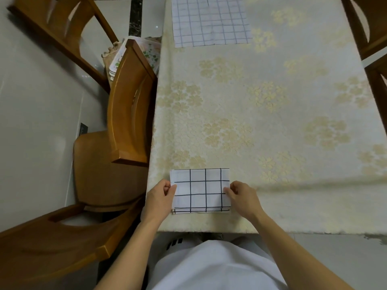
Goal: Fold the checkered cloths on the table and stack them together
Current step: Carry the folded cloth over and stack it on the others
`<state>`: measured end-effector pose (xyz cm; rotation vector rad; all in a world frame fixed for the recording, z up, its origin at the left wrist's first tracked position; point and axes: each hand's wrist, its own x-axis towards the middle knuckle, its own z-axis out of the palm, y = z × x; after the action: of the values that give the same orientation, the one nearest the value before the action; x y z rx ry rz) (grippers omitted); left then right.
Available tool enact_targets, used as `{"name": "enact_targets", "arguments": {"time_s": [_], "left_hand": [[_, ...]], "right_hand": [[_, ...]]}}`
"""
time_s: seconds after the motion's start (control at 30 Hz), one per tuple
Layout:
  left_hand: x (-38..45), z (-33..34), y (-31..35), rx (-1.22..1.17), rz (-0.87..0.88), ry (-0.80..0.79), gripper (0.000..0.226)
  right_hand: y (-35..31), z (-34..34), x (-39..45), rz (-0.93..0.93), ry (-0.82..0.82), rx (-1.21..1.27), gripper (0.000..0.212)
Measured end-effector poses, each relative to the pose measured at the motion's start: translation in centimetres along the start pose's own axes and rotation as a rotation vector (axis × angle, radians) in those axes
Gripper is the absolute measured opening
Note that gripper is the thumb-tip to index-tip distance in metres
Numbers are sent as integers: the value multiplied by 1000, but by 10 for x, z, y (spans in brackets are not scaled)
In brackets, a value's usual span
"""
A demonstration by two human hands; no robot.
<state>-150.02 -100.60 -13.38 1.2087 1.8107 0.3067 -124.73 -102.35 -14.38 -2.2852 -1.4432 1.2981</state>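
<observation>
A folded white cloth with a black grid point(200, 190) lies near the table's front edge, several layers showing at its near side. My left hand point(161, 197) pinches its left edge. My right hand point(243, 196) pinches its right edge. A second checkered cloth point(209, 19) lies spread flat at the far end of the table, partly cut off by the top of the view.
The table point(282, 122) wears a cream cloth with a pale flower pattern. Wooden chairs stand along the left side point(127, 105) and at the front left point(52, 243). Another chair point(372, 38) stands at the far right. A stack of printed mats point(134, 53) sits behind the left chair.
</observation>
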Motion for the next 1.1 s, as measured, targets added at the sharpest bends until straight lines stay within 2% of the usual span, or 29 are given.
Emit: {"name": "enact_targets", "arguments": {"time_s": [0.23,0.47,0.67,0.87,1.1], "left_hand": [[-1,3,-6,53,-17,-5,20],[-4,6,-10,97,2,13,26],[-6,5,-10,96,-10,33,21],[-11,2,-4,64,-14,87,10],[-21,-5,20,102,79,154,8]], "right_hand": [[2,5,-4,1,-4,-4,34],[7,7,-6,-6,15,3,34],[9,9,-6,-19,16,-6,32],[8,1,-11,-23,20,18,16],[10,-28,-15,-19,78,3,21]]}}
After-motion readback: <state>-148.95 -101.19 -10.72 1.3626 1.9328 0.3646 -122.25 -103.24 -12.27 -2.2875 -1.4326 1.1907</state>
